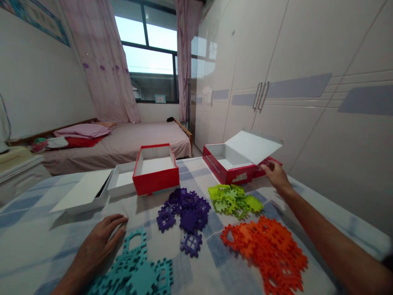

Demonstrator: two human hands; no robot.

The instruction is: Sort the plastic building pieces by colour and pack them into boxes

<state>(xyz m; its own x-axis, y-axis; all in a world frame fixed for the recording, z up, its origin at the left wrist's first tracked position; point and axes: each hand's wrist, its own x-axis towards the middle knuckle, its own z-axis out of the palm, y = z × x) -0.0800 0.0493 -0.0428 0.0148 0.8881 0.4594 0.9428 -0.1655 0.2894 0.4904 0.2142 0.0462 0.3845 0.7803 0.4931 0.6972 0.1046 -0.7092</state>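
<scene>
My right hand [278, 177] reaches to the near right corner of a dark red box [222, 170]. Its thumb and fingers are pinched together at the red edge there; exactly which part they grip is partly hidden. The box's white-lined lid [254, 147] stands tilted up. On the tablecloth, my left hand [102, 235] lies with fingers stretched out and holds nothing. Teal interlocking plastic pieces [143, 276] are piled just beside it. Purple pieces [188, 217] lie in the middle, lime green pieces [235, 200] before the dark red box, and orange pieces [273, 252] under my right forearm's side.
An open bright red box [156, 180] stands at the table's far edge. Left of it are a shallow white tray [121, 190] and a white box with its lid askew [82, 194]. A bed [144, 137] and a tall wardrobe [294, 135] stand beyond the checked tablecloth [24, 237].
</scene>
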